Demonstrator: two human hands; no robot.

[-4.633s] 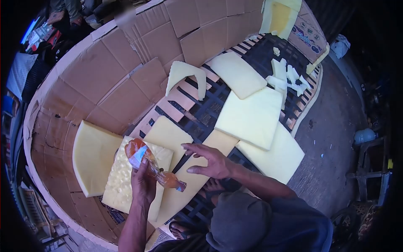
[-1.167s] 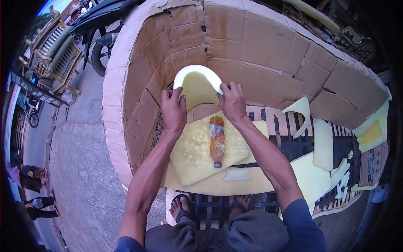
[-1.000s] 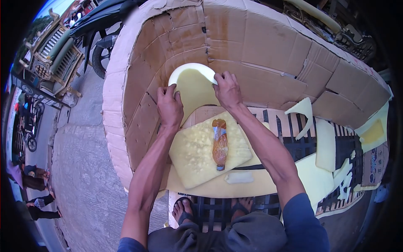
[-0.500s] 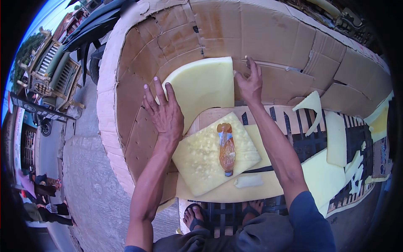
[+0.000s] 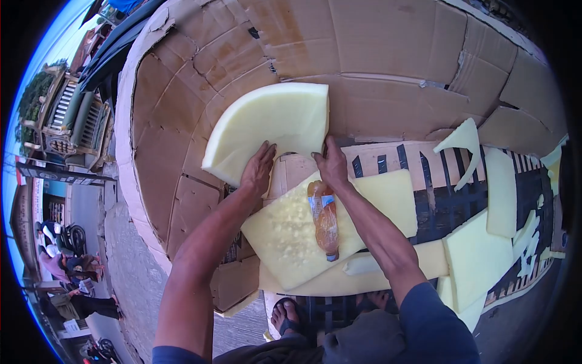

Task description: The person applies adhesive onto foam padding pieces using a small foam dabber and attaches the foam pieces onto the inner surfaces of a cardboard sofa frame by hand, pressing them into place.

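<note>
A thick, pale yellow foam piece (image 5: 267, 124) with a rounded outer edge rests against the curved cardboard wall. My left hand (image 5: 259, 167) has its fingers closed over the foam's inner lower edge. At the lower right corner, my right hand (image 5: 331, 161) pinches the same piece between thumb and fingers. Just below my hands lies a bumpy square foam sheet (image 5: 285, 236), and on it a plastic bottle (image 5: 326, 221) with orange-brown contents and a blue label. Another flat foam sheet (image 5: 388, 200) sticks out from under my right forearm.
The cardboard-lined frame (image 5: 394, 42) curves around the far side. Black straps (image 5: 433, 206) cross the seat base. Foam offcuts lie at right, including a curved strip (image 5: 464, 145) and a rectangular piece (image 5: 500, 191). Street, vehicles and people are at left.
Both hands have come down from the foam's sides to its lower edge and taken hold of it. The curved foam has shifted left and turned slightly. The camera view has shifted.
</note>
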